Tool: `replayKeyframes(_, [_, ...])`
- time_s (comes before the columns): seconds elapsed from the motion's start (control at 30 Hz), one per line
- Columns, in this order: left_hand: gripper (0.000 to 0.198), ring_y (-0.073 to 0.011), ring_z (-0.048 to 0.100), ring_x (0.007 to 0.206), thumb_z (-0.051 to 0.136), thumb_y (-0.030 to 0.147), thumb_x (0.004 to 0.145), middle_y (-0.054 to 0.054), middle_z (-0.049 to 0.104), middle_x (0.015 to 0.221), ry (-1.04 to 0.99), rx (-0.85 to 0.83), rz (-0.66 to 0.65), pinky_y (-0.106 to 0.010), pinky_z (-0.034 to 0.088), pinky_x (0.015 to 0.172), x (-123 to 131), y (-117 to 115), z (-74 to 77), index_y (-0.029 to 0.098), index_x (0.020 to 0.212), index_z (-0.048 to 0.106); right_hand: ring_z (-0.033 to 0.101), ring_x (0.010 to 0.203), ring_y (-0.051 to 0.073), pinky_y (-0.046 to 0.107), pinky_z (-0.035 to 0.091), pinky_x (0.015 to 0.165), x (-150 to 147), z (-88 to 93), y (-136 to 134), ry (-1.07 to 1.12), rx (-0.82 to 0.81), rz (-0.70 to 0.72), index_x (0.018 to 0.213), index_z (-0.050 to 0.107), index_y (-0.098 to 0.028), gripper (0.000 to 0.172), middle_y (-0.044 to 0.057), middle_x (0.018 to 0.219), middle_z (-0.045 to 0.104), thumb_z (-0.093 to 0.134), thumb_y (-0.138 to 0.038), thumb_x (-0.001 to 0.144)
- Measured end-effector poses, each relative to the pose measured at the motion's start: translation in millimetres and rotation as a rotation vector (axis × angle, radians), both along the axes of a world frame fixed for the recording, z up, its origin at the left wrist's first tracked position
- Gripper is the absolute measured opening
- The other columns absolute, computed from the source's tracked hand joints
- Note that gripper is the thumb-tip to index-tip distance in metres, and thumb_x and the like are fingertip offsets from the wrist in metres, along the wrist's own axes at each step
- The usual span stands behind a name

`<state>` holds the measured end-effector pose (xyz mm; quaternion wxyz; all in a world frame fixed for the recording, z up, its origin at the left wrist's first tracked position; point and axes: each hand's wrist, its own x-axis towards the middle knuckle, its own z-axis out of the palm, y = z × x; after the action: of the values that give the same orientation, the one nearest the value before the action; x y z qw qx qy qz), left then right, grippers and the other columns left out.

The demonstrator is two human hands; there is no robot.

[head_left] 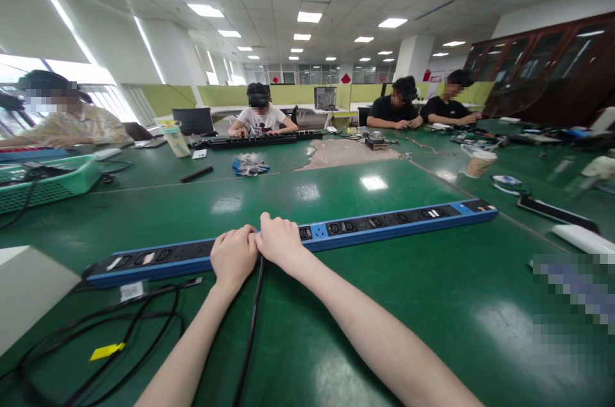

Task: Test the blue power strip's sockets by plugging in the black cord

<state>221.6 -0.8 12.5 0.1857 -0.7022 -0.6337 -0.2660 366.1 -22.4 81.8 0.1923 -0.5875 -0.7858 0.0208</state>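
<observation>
Bare green table (336, 202) beyond power strip (384, 222), tangled cables (134, 299) (near-left) obstructing

A green table (336, 317) is filling the scene. At the near left, loose black cables (120, 323) are lying coiled beside a yellow tag (106, 350), and a green basket (57, 186) is sitting farther back on the left. Four people are sitting along the far side: one at the left (72, 122), one in a white shirt (262, 117) behind a long black strip (259, 139), and two in black (396, 109) at the right. A paper cup (478, 163) is standing at the right, with a dark wooden cabinet (548, 67) behind it.
</observation>
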Motion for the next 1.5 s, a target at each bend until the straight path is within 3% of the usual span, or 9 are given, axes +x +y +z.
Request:
replayKeyframes(0.93, [0.034,-0.0247,0.069,0.09,0.041,0.027,0.099,-0.007,0.077,0.087,-0.023,0.0,-0.008,-0.037,0.041,0.09,1.3,-3.0,3.0,0.025,0.09,0.073,0.077,0.097,0.032,0.041,0.058,0.083,-0.3,-2.0,3.5,0.025,0.017,0.008,0.118,0.057,-0.016,0.025,0.014,0.105,0.078,0.051,-0.033,0.101])
replayKeyframes(1.1, [0.035,-0.0243,0.069,0.089,0.04,0.028,0.1,-0.007,0.076,0.085,-0.016,-0.011,-0.001,-0.037,0.042,0.089,2.0,-3.0,5.3,0.026,0.089,0.073,0.076,0.101,0.03,0.038,0.055,0.084,8.7,0.8,9.1,0.064,-0.082,0.008,0.115,0.059,-0.021,0.023,0.011,0.109,0.078,0.053,-0.037,0.099])
replayKeyframes(1.23, [0.036,-0.0244,0.069,0.086,0.038,0.029,0.101,-0.007,0.075,0.082,0.024,-0.013,0.017,-0.037,0.041,0.089,1.3,-2.6,6.8,0.025,0.085,0.071,0.075,0.098,0.028,0.035,0.052,0.081,13.9,16.7,12.9,0.138,-0.083,0.011,0.111,0.06,-0.025,0.02,0.006,0.104,0.078,0.053,-0.04,0.099])
replayKeyframes(1.33, [0.036,-0.0245,0.068,0.085,0.038,0.028,0.102,-0.007,0.074,0.082,0.034,-0.012,0.017,-0.038,0.041,0.089,0.3,-2.0,6.8,0.025,0.089,0.071,0.073,0.093,0.025,0.032,0.049,0.08,23.6,44.9,8.9,0.211,0.036,0.037,0.116,0.06,-0.028,0.023,0.002,0.099,0.077,0.049,-0.042,0.102])
replayKeyframes(1.5, [0.037,-0.0246,0.068,0.087,0.039,0.03,0.101,-0.007,0.076,0.083,-0.002,-0.023,0.008,-0.037,0.042,0.091,-0.6,-0.5,5.0,0.025,0.091,0.074,0.07,0.089,0.021,0.029,0.046,0.077,75.4,89.8,1.6,0.222,0.109,0.025,0.114,0.066,-0.025,0.026,0.003,0.096,0.075,0.049,-0.041,0.103])
